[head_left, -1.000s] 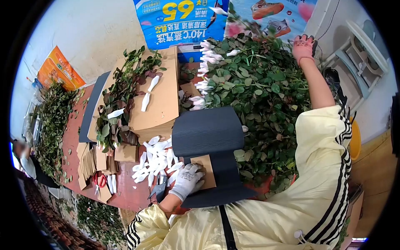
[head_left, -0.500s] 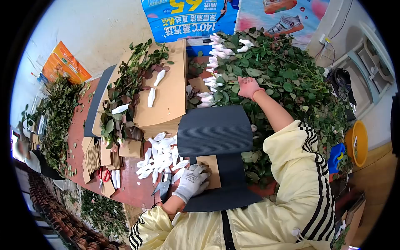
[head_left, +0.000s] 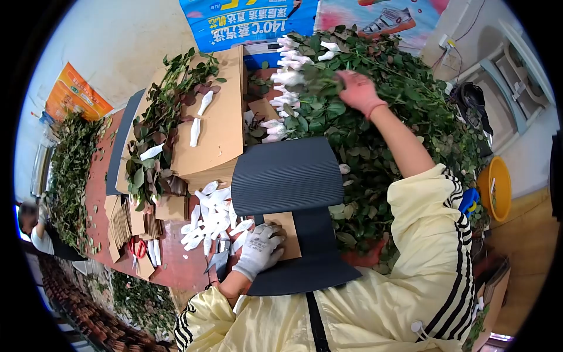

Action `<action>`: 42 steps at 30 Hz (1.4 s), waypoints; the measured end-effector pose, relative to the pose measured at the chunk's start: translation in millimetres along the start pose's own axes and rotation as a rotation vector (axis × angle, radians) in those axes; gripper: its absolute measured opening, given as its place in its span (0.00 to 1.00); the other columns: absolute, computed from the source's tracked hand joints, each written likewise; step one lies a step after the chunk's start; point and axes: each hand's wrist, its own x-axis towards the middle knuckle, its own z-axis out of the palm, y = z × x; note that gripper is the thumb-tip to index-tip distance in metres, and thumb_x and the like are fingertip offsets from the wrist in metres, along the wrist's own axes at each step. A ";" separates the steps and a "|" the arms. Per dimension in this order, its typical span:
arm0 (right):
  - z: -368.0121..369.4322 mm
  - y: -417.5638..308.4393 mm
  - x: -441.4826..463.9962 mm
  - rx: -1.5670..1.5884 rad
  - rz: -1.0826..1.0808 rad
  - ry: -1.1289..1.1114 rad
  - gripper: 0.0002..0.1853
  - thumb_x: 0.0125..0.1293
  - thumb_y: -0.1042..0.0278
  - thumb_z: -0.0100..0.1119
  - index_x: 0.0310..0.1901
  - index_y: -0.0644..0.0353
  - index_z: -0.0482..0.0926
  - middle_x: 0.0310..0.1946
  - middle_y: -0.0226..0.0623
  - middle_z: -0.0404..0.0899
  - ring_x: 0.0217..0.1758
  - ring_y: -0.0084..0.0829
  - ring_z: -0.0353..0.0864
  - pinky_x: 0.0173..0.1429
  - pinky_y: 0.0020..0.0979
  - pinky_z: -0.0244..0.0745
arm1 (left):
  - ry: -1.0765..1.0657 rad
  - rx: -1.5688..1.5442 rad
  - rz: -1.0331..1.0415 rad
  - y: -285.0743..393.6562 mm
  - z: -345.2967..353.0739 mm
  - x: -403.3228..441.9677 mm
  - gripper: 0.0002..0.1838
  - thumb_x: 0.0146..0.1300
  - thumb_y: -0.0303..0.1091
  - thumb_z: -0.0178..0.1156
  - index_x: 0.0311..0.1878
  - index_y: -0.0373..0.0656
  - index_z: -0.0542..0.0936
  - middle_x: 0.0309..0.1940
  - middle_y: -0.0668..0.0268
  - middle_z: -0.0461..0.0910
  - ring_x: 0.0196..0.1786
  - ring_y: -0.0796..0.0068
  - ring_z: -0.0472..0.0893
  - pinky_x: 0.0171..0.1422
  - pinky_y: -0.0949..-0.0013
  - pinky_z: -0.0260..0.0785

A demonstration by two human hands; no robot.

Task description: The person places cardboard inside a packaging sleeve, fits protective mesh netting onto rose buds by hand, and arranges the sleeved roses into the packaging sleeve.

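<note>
My left hand (head_left: 261,249), in a white glove, lies over a small cardboard piece (head_left: 291,242) on the black corrugated sheet (head_left: 316,249). Its fingers look laid out flat on the card's left side. At the upper right, my right hand (head_left: 359,92) wears a pink glove and is closed around a leafy rose stem (head_left: 322,81); the stem and its pale, sleeved head (head_left: 287,78) are smeared by motion. Around it spreads a big heap of leafy roses (head_left: 381,117), their white-sleeved heads (head_left: 273,130) lined up on the left. Loose white bud sleeves (head_left: 211,217) are piled left of the sheet.
Pliers-like cutters (head_left: 218,258) lie beside my left wrist, and red-handled scissors (head_left: 137,249) farther left. Stacked cardboard (head_left: 223,132) bears more rose stems (head_left: 167,111). A yellow basin (head_left: 498,189) stands at right. Another person (head_left: 38,226) is at the far left.
My right hand has closed on a rose stem and lifted slightly away from the heads, dragging leaves along. My left hand stays on the cardboard. The whole view has shifted a little.
</note>
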 end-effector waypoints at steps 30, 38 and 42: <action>32.4 -2.0 -1.7 -0.171 0.290 -0.310 0.28 0.56 0.57 0.50 0.61 0.49 0.68 0.54 0.34 0.77 0.59 0.36 0.72 0.61 0.37 0.67 | 0.004 -0.021 -0.010 -1.8 2.1 -3.2 0.18 0.51 0.43 0.63 0.46 0.51 0.80 0.55 0.66 0.72 0.62 0.59 0.67 0.63 0.53 0.59; 62.7 -44.5 -25.1 -0.112 -0.141 -0.347 0.13 0.56 0.65 0.46 0.43 0.53 0.73 0.41 0.39 0.78 0.45 0.39 0.76 0.51 0.34 0.68 | 0.003 -0.032 -0.011 -2.7 3.7 -2.6 0.19 0.51 0.41 0.63 0.48 0.51 0.79 0.57 0.67 0.71 0.63 0.59 0.66 0.64 0.53 0.59; 83.4 -48.2 -39.9 -0.299 -0.139 -0.639 0.24 0.59 0.57 0.48 0.56 0.55 0.68 0.54 0.45 0.70 0.57 0.49 0.67 0.58 0.46 0.64 | -0.008 -0.029 -0.008 -3.8 3.9 -4.2 0.19 0.50 0.41 0.63 0.48 0.51 0.79 0.58 0.67 0.70 0.63 0.59 0.65 0.64 0.53 0.59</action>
